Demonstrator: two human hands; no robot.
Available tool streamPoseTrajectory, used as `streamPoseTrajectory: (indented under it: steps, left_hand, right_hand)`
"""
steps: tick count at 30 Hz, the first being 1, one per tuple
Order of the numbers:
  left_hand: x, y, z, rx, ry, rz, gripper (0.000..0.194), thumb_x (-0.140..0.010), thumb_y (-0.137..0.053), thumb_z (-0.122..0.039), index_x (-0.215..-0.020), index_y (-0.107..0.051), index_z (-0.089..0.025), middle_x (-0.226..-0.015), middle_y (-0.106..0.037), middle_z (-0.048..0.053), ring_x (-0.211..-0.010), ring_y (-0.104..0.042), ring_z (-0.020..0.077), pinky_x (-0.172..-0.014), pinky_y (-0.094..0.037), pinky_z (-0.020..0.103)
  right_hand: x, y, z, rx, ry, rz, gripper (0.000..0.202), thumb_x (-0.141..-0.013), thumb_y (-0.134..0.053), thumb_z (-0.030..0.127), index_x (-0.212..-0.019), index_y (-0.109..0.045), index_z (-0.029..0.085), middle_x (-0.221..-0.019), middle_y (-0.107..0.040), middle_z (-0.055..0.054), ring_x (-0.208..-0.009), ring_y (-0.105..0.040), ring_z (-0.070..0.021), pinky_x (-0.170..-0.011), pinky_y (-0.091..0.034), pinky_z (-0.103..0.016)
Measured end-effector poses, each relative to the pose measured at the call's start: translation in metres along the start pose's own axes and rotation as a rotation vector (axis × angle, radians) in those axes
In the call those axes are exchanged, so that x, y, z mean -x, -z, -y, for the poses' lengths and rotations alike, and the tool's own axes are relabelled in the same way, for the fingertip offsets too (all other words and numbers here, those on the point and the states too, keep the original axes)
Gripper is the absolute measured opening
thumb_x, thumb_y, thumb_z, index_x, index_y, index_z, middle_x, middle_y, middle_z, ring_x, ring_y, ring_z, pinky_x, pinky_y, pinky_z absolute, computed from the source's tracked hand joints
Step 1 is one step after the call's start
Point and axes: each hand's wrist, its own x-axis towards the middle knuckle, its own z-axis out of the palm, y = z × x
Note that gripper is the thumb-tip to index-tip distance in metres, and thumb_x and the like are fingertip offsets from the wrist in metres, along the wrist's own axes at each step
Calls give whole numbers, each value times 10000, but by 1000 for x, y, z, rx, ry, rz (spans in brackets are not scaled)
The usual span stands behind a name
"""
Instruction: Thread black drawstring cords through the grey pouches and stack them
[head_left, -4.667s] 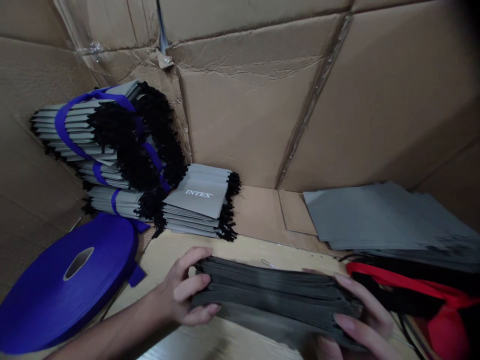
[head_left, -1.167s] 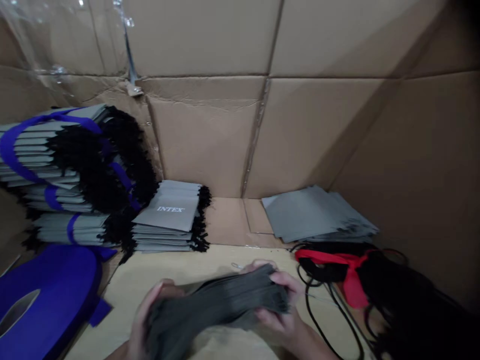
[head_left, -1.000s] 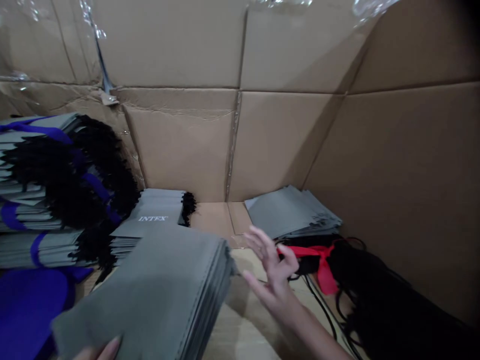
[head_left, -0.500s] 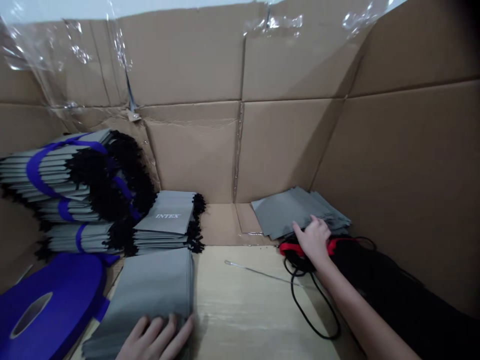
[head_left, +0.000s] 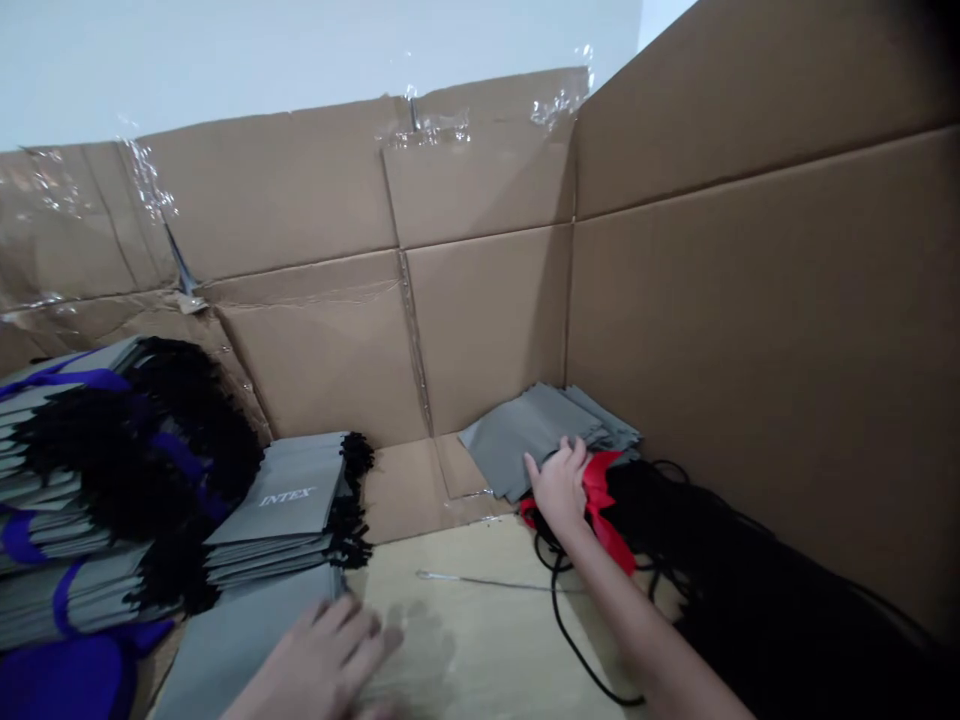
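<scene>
My left hand (head_left: 322,650), slightly blurred, is over the near right side of a stack of flat grey fabric pouches (head_left: 240,630), fingers loosely spread. My right hand (head_left: 561,488) lies at the head of a bundle of black cords (head_left: 720,560), beside its red ribbon tie (head_left: 600,490). Its thumb and fingers are apart, and nothing shows in its grasp. Just beyond those fingertips is a loose pile of grey pouches (head_left: 536,430). Between the hands, a thin metal threading needle (head_left: 480,581) with a looped end rests on the table.
Grey pouches printed INTEX (head_left: 289,490), with black cord ends, are stacked at left centre. Tied bundles (head_left: 97,440) with blue straps rise farther left, above a blue roll of strap (head_left: 67,675). Cardboard walls (head_left: 487,310) enclose the back and right of the table (head_left: 450,650).
The view has swung right and up. My left hand has shifted toward the stack's right edge. My right hand stays by the cord bundle, where more of the red ribbon now shows.
</scene>
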Motion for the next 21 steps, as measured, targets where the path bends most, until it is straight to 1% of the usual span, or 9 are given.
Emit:
streamPoseTrajectory:
  steps: [2, 3, 6, 7, 9, 12, 15, 18, 21]
  left_hand:
    - [-64, 0, -6, 165, 105, 26, 339, -904, -387, -335, -1207, -522, -266, -1107, -629, 68, -1015, -564, 235, -870, -437, 362]
    - [-98, -7, -10, 225, 174, 6, 406, -889, -407, -363, -1258, -481, -212, -1171, -594, 109, -1095, -525, 266, -921, -412, 396]
    - [-192, -43, -23, 418, 236, -18, 848, -756, -583, -429, -1420, -207, -59, -1451, -290, 204, -1330, -278, 310, -1068, -275, 400]
    - [-217, -56, -28, 461, 266, -36, 932, -731, -606, -436, -1428, -146, -22, -1480, -215, 216, -1357, -225, 306, -1087, -245, 382]
    - [-254, -78, -40, 485, 320, -79, 917, -731, -597, -407, -1426, -146, -15, -1486, -218, 197, -1363, -224, 273, -1096, -228, 326]
    - [-281, -96, -57, 473, 452, -133, 654, -835, -439, -356, -1385, -280, -40, -1412, -371, 190, -1291, -364, 260, -1052, -287, 327]
    - [-288, -101, -65, 456, 547, -146, 523, -893, -307, -308, -1347, -340, -50, -1329, -454, 213, -1209, -456, 285, -982, -347, 371]
    - [-291, -104, -64, 451, 597, -146, 481, -903, -286, -262, -1345, -351, -85, -1290, -489, 200, -1169, -496, 270, -950, -363, 351]
    - [-292, -108, -61, 454, 627, -156, 458, -909, -269, -239, -1335, -374, -106, -1297, -491, 174, -1173, -496, 242, -953, -355, 313]
  right_hand:
    - [0, 4, 1, 9, 26, -1, 498, -864, -404, 400, -1171, -457, 12, -1345, -289, -308, -1248, -257, -436, -874, -407, -553]
    - [-1, 7, 1, 12, 43, -2, 439, -873, -393, 389, -1126, -494, 45, -1361, -282, -292, -1262, -227, -440, -845, -420, -566]
    - [-5, 16, 1, 17, 123, 2, 310, -896, -370, 356, -985, -568, 134, -1367, -344, -211, -1245, -272, -408, -835, -413, -605]
    - [-6, 19, -1, 18, 164, 10, 287, -898, -377, 351, -944, -583, 156, -1335, -402, -181, -1219, -324, -382, -874, -377, -628]
    - [-9, 25, -9, 14, 270, 52, 281, -897, -399, 365, -900, -606, 175, -1267, -491, -154, -1183, -382, -363, -946, -234, -705]
    - [-11, 32, -25, -65, 415, 195, 327, -900, -391, 430, -934, -641, 223, -1292, -494, -128, -1192, -403, -349, -960, -250, -686]
    - [-8, 35, -37, -122, 391, 246, 375, -904, -368, 443, -1078, -623, 231, -1394, -383, -164, -1254, -356, -379, -944, -292, -670]
    - [-2, 36, -37, -175, 322, 250, 519, -893, -380, 460, -1285, -465, 130, -1458, -228, -252, -1302, -287, -414, -959, -283, -661]
    - [0, 37, -31, -254, 307, 263, 594, -892, -379, 468, -1345, -344, 85, -1446, -225, -288, -1320, -259, -405, -977, -264, -662]
